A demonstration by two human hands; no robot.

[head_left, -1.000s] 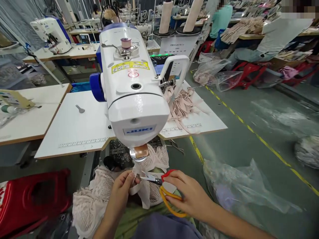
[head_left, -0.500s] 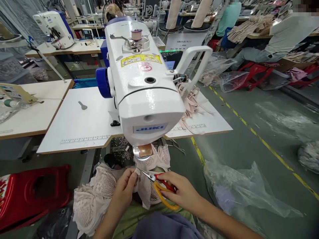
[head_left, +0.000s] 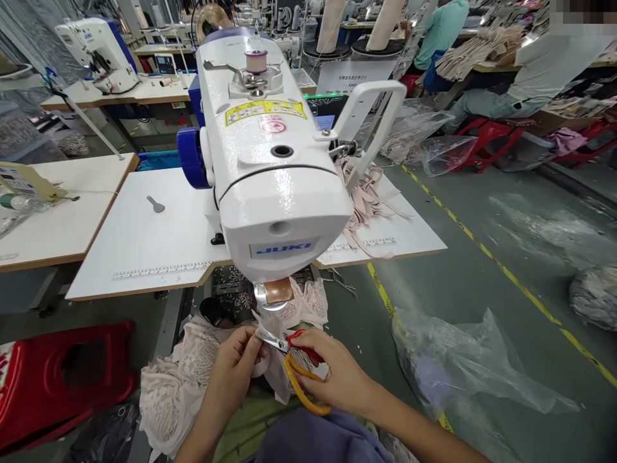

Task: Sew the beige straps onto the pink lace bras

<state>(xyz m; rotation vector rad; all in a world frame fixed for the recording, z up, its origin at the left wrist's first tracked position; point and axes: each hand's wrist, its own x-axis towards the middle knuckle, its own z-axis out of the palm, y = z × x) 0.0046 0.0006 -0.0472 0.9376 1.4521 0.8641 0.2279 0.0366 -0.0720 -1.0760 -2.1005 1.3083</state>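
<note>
Just below the sewing machine [head_left: 284,199], the left hand [head_left: 235,363] is pinching pale fabric [head_left: 274,373] as the right hand [head_left: 340,370] is gripping scissors [head_left: 280,344], blades apparently meeting it; a snip is seemingly progressing, though its completion and any cutting remaining are not showing.

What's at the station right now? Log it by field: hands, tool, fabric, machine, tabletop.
Left hand: pinching pale fabric
Right hand: holding scissors
Tool: one red handle, one yellow-orange; blades point toward the left hand's fingertips
Fabric: pale, with lacy pieces beside the left forearm
Machine: white JUKI sewing machine, beyond the hands
Tabletop: white; flat grey piece at left, heaped pink strips at right
</note>
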